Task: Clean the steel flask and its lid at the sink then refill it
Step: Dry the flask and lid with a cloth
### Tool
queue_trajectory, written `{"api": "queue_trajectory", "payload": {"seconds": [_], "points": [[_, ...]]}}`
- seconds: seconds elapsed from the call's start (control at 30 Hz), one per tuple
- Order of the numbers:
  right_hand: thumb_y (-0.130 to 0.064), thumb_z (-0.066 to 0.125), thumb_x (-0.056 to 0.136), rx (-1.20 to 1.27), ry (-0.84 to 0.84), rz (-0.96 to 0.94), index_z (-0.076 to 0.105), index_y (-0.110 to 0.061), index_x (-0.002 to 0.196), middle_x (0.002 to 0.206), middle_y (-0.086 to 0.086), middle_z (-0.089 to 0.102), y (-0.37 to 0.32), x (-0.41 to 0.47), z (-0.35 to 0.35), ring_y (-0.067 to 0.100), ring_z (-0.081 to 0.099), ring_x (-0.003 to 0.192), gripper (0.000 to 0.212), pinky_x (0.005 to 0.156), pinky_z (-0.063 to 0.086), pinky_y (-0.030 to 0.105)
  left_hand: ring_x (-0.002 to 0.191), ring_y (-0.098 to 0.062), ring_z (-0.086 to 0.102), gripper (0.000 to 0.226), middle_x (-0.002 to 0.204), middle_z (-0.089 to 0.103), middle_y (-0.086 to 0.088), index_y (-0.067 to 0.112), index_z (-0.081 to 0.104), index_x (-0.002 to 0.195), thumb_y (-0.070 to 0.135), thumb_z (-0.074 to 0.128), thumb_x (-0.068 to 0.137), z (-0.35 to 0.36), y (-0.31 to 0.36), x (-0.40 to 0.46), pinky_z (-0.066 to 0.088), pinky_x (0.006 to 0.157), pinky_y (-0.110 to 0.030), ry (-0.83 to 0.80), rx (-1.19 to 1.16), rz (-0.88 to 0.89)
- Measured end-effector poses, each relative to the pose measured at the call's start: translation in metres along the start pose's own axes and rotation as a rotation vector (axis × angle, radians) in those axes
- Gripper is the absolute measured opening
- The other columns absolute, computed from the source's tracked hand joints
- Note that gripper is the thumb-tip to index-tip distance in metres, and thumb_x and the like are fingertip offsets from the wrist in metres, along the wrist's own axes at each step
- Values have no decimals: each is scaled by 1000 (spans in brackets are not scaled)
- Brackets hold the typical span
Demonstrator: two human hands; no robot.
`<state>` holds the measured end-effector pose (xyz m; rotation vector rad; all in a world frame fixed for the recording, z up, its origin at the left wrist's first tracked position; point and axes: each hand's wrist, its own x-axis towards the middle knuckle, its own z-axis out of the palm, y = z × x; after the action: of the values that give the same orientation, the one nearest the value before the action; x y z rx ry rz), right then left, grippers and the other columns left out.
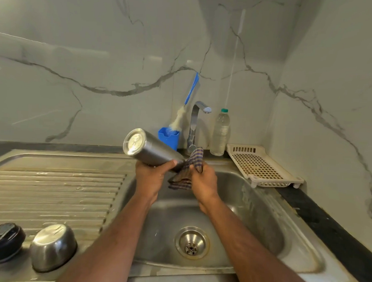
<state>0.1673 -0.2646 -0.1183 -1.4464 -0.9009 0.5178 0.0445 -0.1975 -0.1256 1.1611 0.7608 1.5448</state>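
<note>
Steel flask (152, 151) in left hand (152, 178), checked cloth (189, 169) in right hand (202, 182)

We are in a home kitchen: a steel sink (252, 211) with a ribbed drainboard (49, 189), a tap (195, 124) against a marble-patterned wall (98, 60), a bottle brush (183, 110) in a blue holder (169, 137), and a plastic rack (263, 166) on a dark counter (327, 223).

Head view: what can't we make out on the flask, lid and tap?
- Flask mouth: covered by the checked cloth the right hand holds over it.
- Flask underside: behind the left hand fingers.
- Black lid: cut off by the left edge, detail too dark.
- Tap base: behind cloth; any flow is not discernible.
</note>
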Motion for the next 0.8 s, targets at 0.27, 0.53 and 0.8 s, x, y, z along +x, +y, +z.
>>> {"api": "queue_trajectory", "payload": {"seconds": [0.27, 0.53, 0.8], "points": [[-15, 50, 103, 117, -160, -56, 67, -29, 120, 110, -4, 75, -3, 1, -15, 16, 70, 107, 28, 90, 57, 36, 106, -12, 66, 94, 117, 68, 6, 25, 51, 128, 47, 91, 46, 8, -11, -9, 57, 95, -41, -391, 533, 8], [3, 52, 98, 153, -143, -404, 59, -22, 137, 136, 0, 64, -21, 9, -31, 11, 59, 127, 46, 108, 46, 29, 101, -18, 66, 81, 112, 66, 9, 32, 45, 125, 51, 88, 59, 7, -3, -14, 56, 91, -43, -455, 985, 100], [2, 55, 83, -229, -283, -483, 77, -24, 113, 120, -8, 72, -25, 13, -49, 5, 59, 121, 45, 112, 41, 31, 107, -23, 63, 68, 122, 64, 3, 29, 49, 125, 54, 79, 70, 12, 2, -25, 48, 85, -37, -614, 1402, 317]]}}
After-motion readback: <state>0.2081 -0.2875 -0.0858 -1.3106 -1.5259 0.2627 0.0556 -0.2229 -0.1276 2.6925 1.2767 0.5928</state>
